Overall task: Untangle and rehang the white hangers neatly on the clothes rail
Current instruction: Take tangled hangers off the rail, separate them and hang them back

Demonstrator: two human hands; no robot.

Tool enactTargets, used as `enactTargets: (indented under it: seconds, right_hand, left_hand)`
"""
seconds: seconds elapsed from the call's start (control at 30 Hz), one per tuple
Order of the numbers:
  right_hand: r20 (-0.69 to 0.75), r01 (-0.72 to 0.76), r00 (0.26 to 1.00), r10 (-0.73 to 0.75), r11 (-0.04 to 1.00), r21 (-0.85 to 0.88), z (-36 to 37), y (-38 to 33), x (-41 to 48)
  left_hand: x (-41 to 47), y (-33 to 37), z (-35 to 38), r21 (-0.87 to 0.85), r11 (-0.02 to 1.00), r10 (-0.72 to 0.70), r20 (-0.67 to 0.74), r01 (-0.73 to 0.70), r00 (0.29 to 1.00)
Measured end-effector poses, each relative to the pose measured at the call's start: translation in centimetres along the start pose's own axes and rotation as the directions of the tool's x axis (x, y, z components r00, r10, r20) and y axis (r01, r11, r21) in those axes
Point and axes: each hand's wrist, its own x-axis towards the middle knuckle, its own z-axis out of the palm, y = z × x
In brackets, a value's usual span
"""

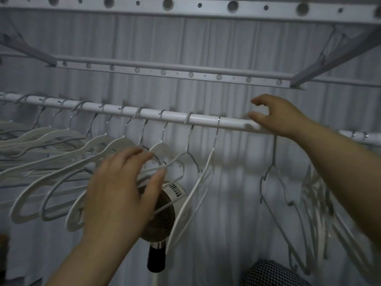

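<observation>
Hands: the left hand (121, 188) is released, its fingers spread and its fingertips at the shoulders of the nearest hangers. The right hand (278, 116) lies over the rail (206, 120) with its fingers loosely curved. Whether it grasps a hook beneath the palm cannot be told.

Directly under the right hand a thin hanger (274, 174) hangs from the rail, the top of its hook hidden by the palm. Left of it a row of hangers (61, 162) is hooked along the rail. These are tilted and overlapping, and some near the left hand cross one another. At far right a bundle of hangers (315, 193) hangs bunched together, blurred.

Behind the left hand stands a small fan (169, 203), and a pleated curtain (226, 48) forms the backdrop.

Step in hand, by judgement: seating one hanger on the rail while the row is steadied.

The next move probably calls for separating the crossed hangers by the left hand and evening out their spacing, then drawing single hangers out of the bundle without snagging neighbouring hooks.
</observation>
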Motion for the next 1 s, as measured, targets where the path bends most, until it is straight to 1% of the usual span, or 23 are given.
enactTargets:
  seconds: [0.1, 0.2, 0.27, 0.3, 0.37, 0.47, 0.5, 0.6, 0.77, 0.87, 1.0]
  right_hand:
    - [0.0, -0.077, 0.997, 0.077, 0.996, -0.042, -1.9, 2.5, -1.1]
    - [0.037, -0.138, 0.989, 0.141, 0.987, -0.082, -3.2, 5.0, -2.1]
    - [0.073, -0.152, 0.985, 0.158, 0.985, -0.082, -3.5, 6.2, -2.5]
    - [0.092, -0.148, 0.984, 0.154, 0.986, -0.075, -3.5, 6.7, -2.6]
    - [0.127, -0.129, 0.982, 0.136, 0.99, -0.062, -3.3, 7.2, -2.7]
    - [0.156, -0.096, 0.983, 0.1, 0.995, -0.033, -2.4, 7.4, -2.5]
    - [0.166, -0.08, 0.983, 0.083, 0.997, -0.022, -2.1, 7.4, -2.4]
    - [0.2, -0.034, 0.979, 0.032, 0.999, 0.004, -1.5, 7.5, -2.2]
    - [0.205, 0.023, 0.978, -0.029, 0.999, 0.03, -1.4, 7.7, -2.1]
    - [0.226, 0.044, 0.973, -0.047, 0.999, 0.02, -1.4, 7.7, -2.1]
    - [0.23, 0.051, 0.972, -0.051, 0.999, 0.003, -1.3, 7.0, -1.7]
  left_hand:
    - [0.7, 1.9, -1.0, -0.109, 0.993, 0.034, -0.033, -0.037, 0.999]
    - [0.7, 4.2, -0.9, -0.178, 0.982, 0.068, 0.012, -0.064, 0.998]
    - [0.4, 6.4, -0.8, -0.221, 0.972, 0.094, 0.031, -0.085, 0.995]
    - [0.1, 7.7, -0.7, -0.259, 0.962, 0.102, 0.055, -0.084, 0.993]
    - [-0.7, 10.1, 0.1, -0.346, 0.937, 0.105, 0.145, -0.048, 0.984]
    - [-2.4, 13.2, 2.3, -0.389, 0.921, 0.128, 0.29, -0.005, 0.949]
    - [-3.0, 13.8, 3.0, -0.369, 0.929, 0.115, 0.336, 0.019, 0.935]
    - [-4.3, 14.7, 4.8, -0.234, 0.97, 0.05, 0.441, 0.061, 0.896]
    - [-5.9, 14.4, 7.0, -0.077, 0.997, 0.035, 0.538, 0.007, 0.842]
    - [-6.4, 13.9, 7.9, -0.03, 0.999, -0.015, 0.547, 0.037, 0.837]
    - [-6.4, 13.3, 7.5, -0.033, 0.994, -0.072, 0.504, 0.102, 0.861]
